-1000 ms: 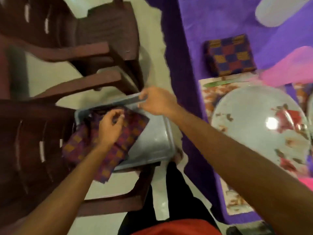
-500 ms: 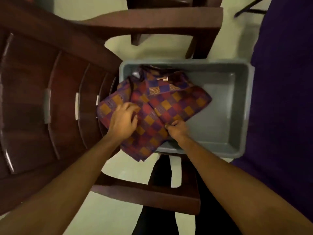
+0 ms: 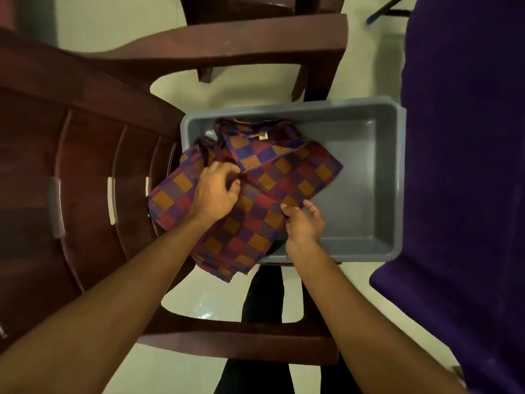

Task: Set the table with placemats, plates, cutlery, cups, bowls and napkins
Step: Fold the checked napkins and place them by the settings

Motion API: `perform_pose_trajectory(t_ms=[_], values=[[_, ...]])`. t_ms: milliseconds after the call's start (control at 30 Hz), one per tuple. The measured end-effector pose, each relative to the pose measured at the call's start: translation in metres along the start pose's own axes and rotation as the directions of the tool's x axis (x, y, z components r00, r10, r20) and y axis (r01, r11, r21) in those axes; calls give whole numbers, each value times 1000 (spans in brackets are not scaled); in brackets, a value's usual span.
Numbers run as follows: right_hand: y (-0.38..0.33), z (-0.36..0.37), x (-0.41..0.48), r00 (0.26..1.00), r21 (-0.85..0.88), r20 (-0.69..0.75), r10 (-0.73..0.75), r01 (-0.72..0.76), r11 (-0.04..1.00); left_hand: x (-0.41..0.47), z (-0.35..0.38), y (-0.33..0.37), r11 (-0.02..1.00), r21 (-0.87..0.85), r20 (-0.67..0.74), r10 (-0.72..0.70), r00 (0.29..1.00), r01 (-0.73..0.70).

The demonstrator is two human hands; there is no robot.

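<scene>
Checked napkins [image 3: 284,177] (maroon, orng), grey tub [image 3: 360,172]

Grey tub [image 3: 284,108], seemingly on brown chair [image 3: 85,194]

Home dining area: brown plastic chairs [image 3: 85,194], purple-clothed table [image 3: 468,166], pale floor [image 3: 113,29].
</scene>
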State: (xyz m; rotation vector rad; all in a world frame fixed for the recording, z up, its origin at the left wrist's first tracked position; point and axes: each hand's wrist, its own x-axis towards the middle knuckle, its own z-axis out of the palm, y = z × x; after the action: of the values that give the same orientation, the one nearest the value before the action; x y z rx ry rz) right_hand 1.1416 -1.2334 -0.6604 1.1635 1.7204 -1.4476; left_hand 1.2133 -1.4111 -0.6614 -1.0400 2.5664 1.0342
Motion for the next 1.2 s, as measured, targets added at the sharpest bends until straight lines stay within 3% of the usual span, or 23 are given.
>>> perform_pose_trajectory(t_ms=[100,200,267,333,433,500,567,633,700,733,767,833,867,900,933,1000,1067,1133,1200], values=[[-17,-9,-20,999,83,35,-8,5,997,-13,-4,12,997,-26,27,69,997,-68],[-35,-21,-46,951,-75,154,-268,282,956,-25,-10,28,984,-56,29,169,985,-167],[-50,-30,-63,822,-165,310,-478,542,824,-32,-17,42,973,-60,3,224,975,-223],[-67,-41,-74,627,-240,505,-593,762,602,-38,-27,59,958,-57,-43,278,960,-280],[-100,-61,-88,353,-244,735,-579,935,259,-44,-45,89,939,-113,-55,319,946,-324],[-124,-73,-99,266,-222,825,-499,964,146,-49,-55,108,911,-148,19,392,920,-385],[-145,-85,-110,262,-198,848,-461,963,183,-56,-59,124,890,-157,101,445,890,-427],[-161,-98,-118,278,-158,814,-510,951,267,-66,-57,134,908,-169,138,407,903,-384],[-172,-112,-122,319,-157,769,-554,934,321,-79,-47,135,938,-259,72,258,963,-232],[-176,-120,-122,343,-170,748,-569,926,336,-86,-41,132,931,-357,41,101,994,-80],[-179,-128,-122,363,-179,728,-581,919,350,-93,-32,127,867,-484,52,-105,993,117],[-182,-144,-125,429,-213,695,-577,889,405,-108,-16,116,551,-690,243,-435,867,470],[-184,-151,-127,482,-252,679,-553,861,441,-118,-6,112,407,-706,362,-497,789,580],[-185,-157,-129,528,-295,669,-522,834,466,-127,4,108,331,-689,435,-523,733,645],[-186,-161,-129,567,-343,666,-486,810,476,-135,12,107,320,-682,436,-545,716,658],[-189,-165,-126,613,-438,687,-389,778,452,-145,22,111,435,-698,261,-585,768,569],[-195,-165,-126,575,-515,767,-284,816,263,-149,15,128,634,-659,50,-499,865,404],[-203,-158,-136,441,-458,876,-198,887,-52,-145,-8,150,848,-514,-112,-219,969,132],[-209,-149,-149,293,-306,952,-92,892,-333,-135,-37,173,941,-283,-103,165,981,-188]])
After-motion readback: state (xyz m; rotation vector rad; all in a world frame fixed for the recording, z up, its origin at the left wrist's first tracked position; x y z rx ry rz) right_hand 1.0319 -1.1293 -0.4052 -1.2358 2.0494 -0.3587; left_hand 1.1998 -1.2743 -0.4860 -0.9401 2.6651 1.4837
